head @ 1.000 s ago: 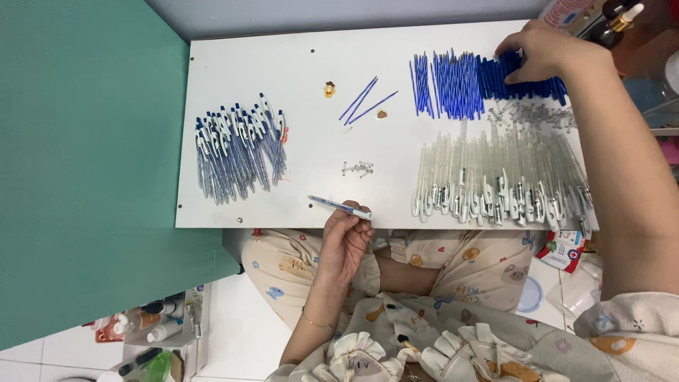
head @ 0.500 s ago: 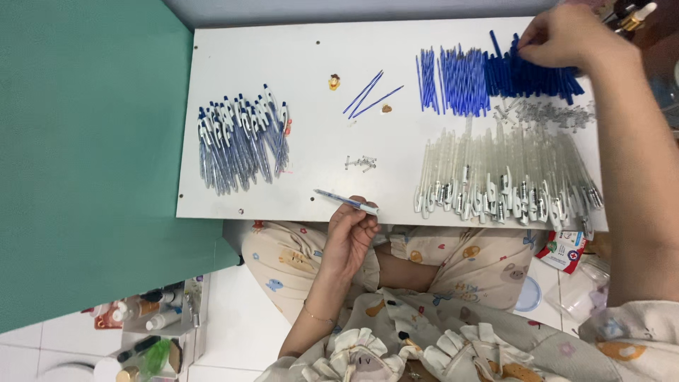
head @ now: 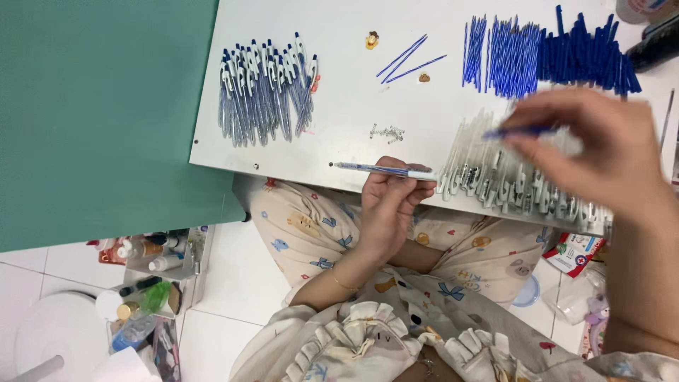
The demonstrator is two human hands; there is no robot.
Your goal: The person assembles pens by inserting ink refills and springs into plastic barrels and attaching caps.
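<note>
head view, looking down at a white board [head: 339,134] laid across the person's lap. at the near edge, the left hand [head: 389,205] is curled around a half-built pen [head: 385,170], held level just over that edge with its tip pointing toward the left side. the right hand [head: 601,152], blurred, hovers over the near right part of the board, thumb and fingers pinched on a thin blue refill [head: 520,131]. under it, along the near right edge, lies a heap of clear pen barrels [head: 495,177]. a few small springs [head: 387,132] lie mid-board. toward the left side sits a pile of finished pens [head: 265,88]. three loose refills [head: 410,60] rest toward the far edge, and a thick row of blue refills [head: 544,56] fills the far right corner.
</note>
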